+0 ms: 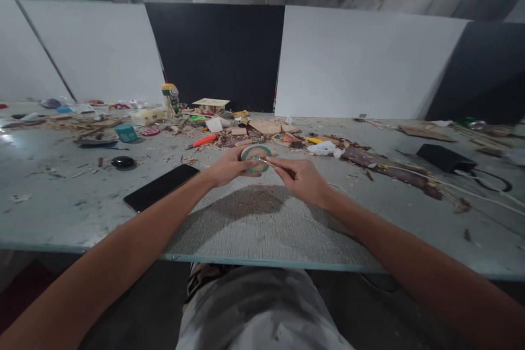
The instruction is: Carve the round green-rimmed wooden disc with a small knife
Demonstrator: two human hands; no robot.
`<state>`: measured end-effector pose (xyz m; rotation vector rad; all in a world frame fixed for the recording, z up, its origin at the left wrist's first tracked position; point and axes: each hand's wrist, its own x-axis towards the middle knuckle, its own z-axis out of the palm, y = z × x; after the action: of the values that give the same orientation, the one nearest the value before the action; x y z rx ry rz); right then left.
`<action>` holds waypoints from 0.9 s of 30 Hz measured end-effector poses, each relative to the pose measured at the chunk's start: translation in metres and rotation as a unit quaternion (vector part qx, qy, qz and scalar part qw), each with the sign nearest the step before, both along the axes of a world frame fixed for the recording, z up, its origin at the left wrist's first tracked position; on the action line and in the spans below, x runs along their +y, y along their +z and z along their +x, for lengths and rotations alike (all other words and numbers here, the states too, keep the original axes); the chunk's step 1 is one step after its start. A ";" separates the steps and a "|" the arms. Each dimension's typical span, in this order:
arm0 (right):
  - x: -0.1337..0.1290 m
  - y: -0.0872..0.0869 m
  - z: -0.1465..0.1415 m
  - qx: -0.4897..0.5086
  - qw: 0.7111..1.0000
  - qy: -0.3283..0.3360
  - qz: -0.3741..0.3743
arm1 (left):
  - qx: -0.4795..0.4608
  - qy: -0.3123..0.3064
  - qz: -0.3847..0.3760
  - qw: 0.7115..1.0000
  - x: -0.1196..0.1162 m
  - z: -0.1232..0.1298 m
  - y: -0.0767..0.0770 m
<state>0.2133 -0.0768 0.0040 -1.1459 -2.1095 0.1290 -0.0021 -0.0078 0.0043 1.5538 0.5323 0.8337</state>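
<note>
Pinching a thin tool (262,160), maybe a blade, the right hand (303,178) works mid-frame. The left hand (227,168) grips the round disc (255,152) there. A slip could poke the left thumb (248,164) close by.

So I've got a phone (161,188) on the table (77,202), a black oval thing (123,162) near it, a teal tub (126,133) farther back, plus a white panel (365,63) behind.

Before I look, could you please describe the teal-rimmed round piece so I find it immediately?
Find the long grey table, then the left hand over its middle. That hand holds the round tan disc with a teal rim; unlike the rectangular black phone nearby, it is circular.
</note>
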 end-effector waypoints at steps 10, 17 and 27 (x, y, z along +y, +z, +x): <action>-0.011 0.001 -0.010 -0.001 0.999 0.002 0.032 | -0.073 -0.008 -0.003 0.997 -0.007 0.005 0.001; -0.024 0.013 -0.020 -0.111 0.986 -0.116 -0.035 | -0.085 -0.002 0.013 0.996 -0.011 0.008 -0.001; -0.032 0.017 -0.023 -0.100 0.986 -0.058 -0.119 | -0.071 -0.081 0.027 0.994 -0.009 0.003 -0.001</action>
<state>0.1904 -0.1085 0.0214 -1.4739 -2.2411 0.2257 0.0006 -0.0166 0.0037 1.5508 0.2792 0.8323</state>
